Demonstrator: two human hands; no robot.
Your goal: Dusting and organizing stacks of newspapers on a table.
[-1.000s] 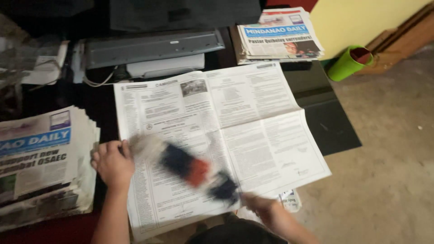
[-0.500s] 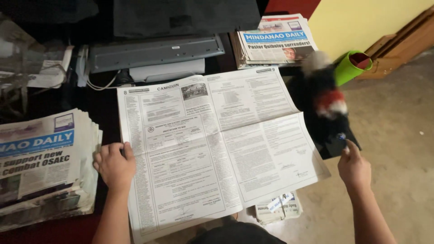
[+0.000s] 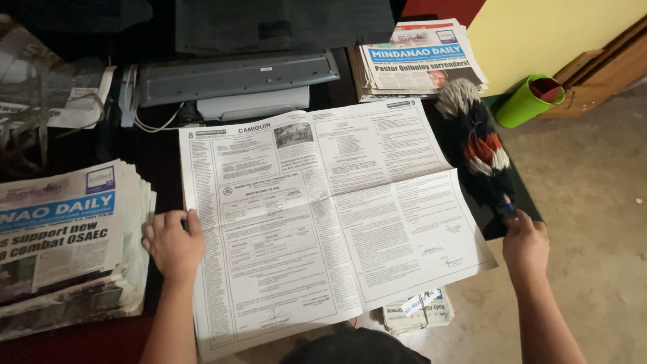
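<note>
Head view: right hand [image 3: 526,244] is gripping the feather duster [image 3: 475,145] by its handle; it's swung off the open newspaper [image 3: 323,216] since a sec ago and is now lying over the dark table edge [image 3: 519,205], so the page looks swept. Left hand [image 3: 174,241], fingers spread flat, is still pinning the paper's left edge.

Dim indoor light, dark upper desk, sharp focus, bright paper centre

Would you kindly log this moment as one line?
left hand: flat on open newspaper | right hand: gripping feather duster at paper's right edge | stacks: left, top
</note>
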